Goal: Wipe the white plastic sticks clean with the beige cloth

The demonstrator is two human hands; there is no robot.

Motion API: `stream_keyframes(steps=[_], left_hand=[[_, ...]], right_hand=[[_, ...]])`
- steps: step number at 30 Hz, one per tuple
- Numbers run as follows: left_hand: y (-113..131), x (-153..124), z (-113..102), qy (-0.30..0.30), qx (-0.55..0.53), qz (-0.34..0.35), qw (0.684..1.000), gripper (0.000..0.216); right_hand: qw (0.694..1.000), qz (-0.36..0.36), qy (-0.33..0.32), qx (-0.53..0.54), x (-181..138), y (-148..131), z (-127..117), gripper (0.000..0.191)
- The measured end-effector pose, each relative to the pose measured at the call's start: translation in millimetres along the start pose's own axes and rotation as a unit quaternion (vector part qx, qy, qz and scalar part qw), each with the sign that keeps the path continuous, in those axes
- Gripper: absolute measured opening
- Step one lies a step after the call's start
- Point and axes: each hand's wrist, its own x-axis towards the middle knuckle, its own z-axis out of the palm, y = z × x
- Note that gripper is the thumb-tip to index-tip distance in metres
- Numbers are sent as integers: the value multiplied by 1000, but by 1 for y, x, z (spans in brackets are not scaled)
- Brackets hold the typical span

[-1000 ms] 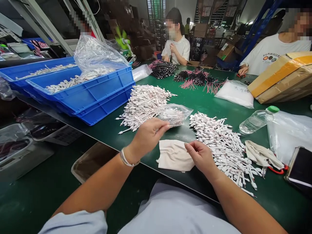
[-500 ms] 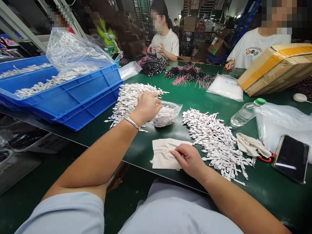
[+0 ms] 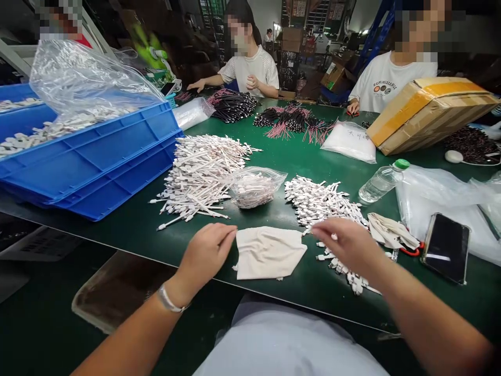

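Observation:
A cream cloth (image 3: 270, 256) lies flat and creased near the table's front edge. At its upper left corner is my left hand (image 3: 207, 253), thumb and fingertips pinched together; whether they grip the corner or something small, I cannot tell. My right hand (image 3: 346, 240) hovers over the front part of the right pile of white cable connectors (image 3: 323, 201). Its fingers are curled into a pinch, and anything in them is hidden. A larger pile of similar white pieces (image 3: 199, 172) is beyond my left hand. Between the piles sits a clear plastic bag (image 3: 256, 188) filled with white pieces.
Stacked blue crates (image 3: 117, 151) stand at left. To the right are a water bottle (image 3: 381, 180), a crumpled cloth (image 3: 391, 230), red-handled scissors (image 3: 413, 250) and a phone (image 3: 446, 248). Beyond lie black cable bundles (image 3: 235, 106) and a tilted carton (image 3: 426, 115); two co-workers sit opposite.
My left hand has come back from the clear bag to the cloth's left corner. My right hand has moved right, off the cloth to the right pile. A co-worker's arm has stretched out sideways.

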Motion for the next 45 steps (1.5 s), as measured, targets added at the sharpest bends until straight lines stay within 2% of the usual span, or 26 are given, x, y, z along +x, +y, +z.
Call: stream_keyframes(steps=[2,4,6,10,14,16,18,21,22,24,26,29,31,33,34,36,38,39,41,43,44,45], left_hand=[[-19,-15,4,24,28,-45,998,22],[-29,-24,10,52,42,-62,996,21],[-31,-28,17,75,49,-66,994,19],[-28,-28,23,97,49,-69,992,16],[-29,-27,22,103,40,-80,991,18],[-29,-28,22,106,37,-84,990,19],[-30,-28,23,106,34,-86,990,19],[-32,-29,23,103,24,-89,990,19],[-32,-29,23,102,20,-91,990,19],[-30,-27,21,100,4,-98,990,20],[-21,-24,19,106,-41,-111,987,21],[11,-18,18,88,-165,-107,976,31],[39,-13,21,26,-262,-75,962,50],[64,-10,25,-31,-362,-60,930,61],[73,-8,27,-47,-402,-65,912,59],[84,-6,31,-56,-449,-91,887,43],[88,-6,33,-53,-466,-127,874,25],[88,-6,34,-54,-473,-146,867,21],[86,-8,33,-64,-495,-180,848,21],[84,-9,31,-82,-516,-204,828,25],[84,-9,30,-90,-521,-211,822,26],[84,-10,29,-95,-523,-216,819,27]], right_hand=[[996,72,-4,-61,28,37,-10,25],[981,159,-27,-105,66,67,-10,20],[962,244,-43,-116,105,85,-1,28],[958,256,-34,-124,159,95,26,37],[957,257,-35,-131,171,102,42,22],[956,257,-19,-137,168,107,43,11],[956,252,16,-151,161,110,38,11],[959,222,114,-136,142,107,22,15],[961,208,157,-94,133,102,17,14],[952,193,228,63,109,85,10,12],[913,220,223,262,80,61,9,19],[821,296,117,474,35,19,17,37],[762,338,75,547,10,-4,26,43],[715,369,55,591,-8,-19,35,45],[698,379,50,605,-14,-24,39,46],[681,388,44,619,-24,-28,45,47],[695,375,41,612,-30,-28,50,46],[720,354,42,596,-33,-28,52,45],[807,272,52,522,-38,-25,55,42],[909,157,67,381,-42,-23,55,33],[945,101,73,301,-43,-22,54,26],[969,56,76,230,-44,-21,53,20]])
